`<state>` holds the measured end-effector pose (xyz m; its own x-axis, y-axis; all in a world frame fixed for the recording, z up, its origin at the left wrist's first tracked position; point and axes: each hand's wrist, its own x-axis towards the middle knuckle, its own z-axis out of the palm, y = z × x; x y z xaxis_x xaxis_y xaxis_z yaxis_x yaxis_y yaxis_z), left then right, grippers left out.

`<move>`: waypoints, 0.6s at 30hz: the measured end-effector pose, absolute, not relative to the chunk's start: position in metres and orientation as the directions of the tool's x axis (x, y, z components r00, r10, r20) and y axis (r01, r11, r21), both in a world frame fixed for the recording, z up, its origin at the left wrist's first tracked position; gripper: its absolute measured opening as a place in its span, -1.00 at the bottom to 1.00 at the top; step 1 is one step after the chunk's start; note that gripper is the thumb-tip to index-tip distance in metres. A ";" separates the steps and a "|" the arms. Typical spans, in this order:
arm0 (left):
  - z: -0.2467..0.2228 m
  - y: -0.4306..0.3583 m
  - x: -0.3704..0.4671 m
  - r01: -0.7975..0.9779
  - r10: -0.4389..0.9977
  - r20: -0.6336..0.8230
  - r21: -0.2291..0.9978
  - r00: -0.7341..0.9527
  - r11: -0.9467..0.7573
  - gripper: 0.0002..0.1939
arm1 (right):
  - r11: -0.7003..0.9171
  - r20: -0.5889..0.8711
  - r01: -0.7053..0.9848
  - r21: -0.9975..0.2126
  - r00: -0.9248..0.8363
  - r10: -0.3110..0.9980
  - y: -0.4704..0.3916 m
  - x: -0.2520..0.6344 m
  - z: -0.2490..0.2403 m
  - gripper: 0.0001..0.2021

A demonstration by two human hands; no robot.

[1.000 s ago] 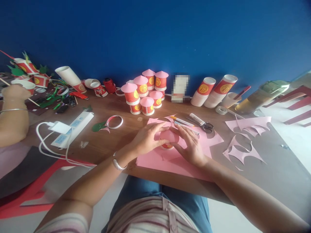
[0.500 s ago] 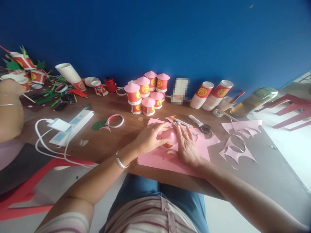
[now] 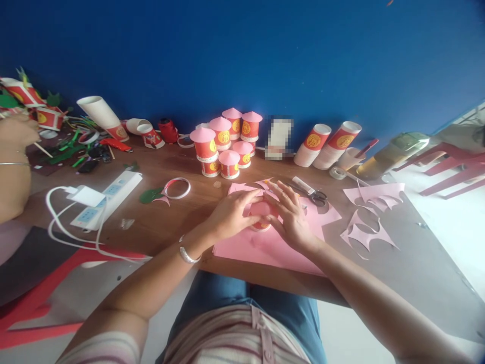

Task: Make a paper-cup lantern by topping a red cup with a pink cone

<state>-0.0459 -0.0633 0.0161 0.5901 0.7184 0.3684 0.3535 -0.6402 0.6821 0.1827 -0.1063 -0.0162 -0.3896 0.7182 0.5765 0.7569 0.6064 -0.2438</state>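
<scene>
A red cup with a pink cone top (image 3: 260,211) stands on pink paper sheets (image 3: 242,247) in front of me. My left hand (image 3: 234,215) curves round its left side, with fingers and thumb on the pink top. From the right, my right hand (image 3: 291,215) touches the same top with its thumb, its fingers arched over the far side. Both hands partly hide the cup. Behind them stand several finished-looking red cups with pink cone tops (image 3: 229,157), some stacked on others.
Scissors (image 3: 319,198) and a glue stick (image 3: 303,185) lie behind my right hand. Stacked cups (image 3: 316,139), tape (image 3: 338,173) and a bottle (image 3: 394,154) stand right. Paper scraps (image 3: 369,232) lie right, a power strip (image 3: 109,197) left. Another person's hand (image 3: 17,134) is far left.
My right hand has shifted from lying flat beside the cup to arching round its pink top, thumb against it. My left hand stays nearly in place. The view has turned slightly.
</scene>
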 end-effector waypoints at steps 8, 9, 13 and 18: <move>0.024 -0.063 -0.049 0.326 0.703 0.359 0.697 0.614 -0.639 -0.43 | 0.602 0.546 0.729 -0.325 -0.375 0.749 -0.109 0.188 -0.020 -0.49; 0.024 -0.063 -0.049 0.322 0.703 0.350 0.703 0.620 -0.634 -0.43 | 0.601 0.545 0.726 -0.333 -0.372 0.752 -0.109 0.188 -0.020 -0.49; 0.026 -0.061 -0.051 0.318 0.704 0.313 0.726 0.637 -0.610 -0.41 | 0.605 0.558 0.705 -0.370 -0.352 0.751 -0.110 0.188 -0.018 -0.47; 0.029 -0.061 -0.054 0.305 0.720 0.241 0.785 0.651 -0.539 -0.35 | 0.603 0.560 0.688 -0.404 -0.335 0.758 -0.111 0.185 -0.016 -0.48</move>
<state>-0.0544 -0.0614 0.0291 0.6511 0.7197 0.2411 0.3051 -0.5390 0.7851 0.1848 -0.1110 -0.0160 -0.3353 0.7576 0.5601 0.6878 0.6031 -0.4040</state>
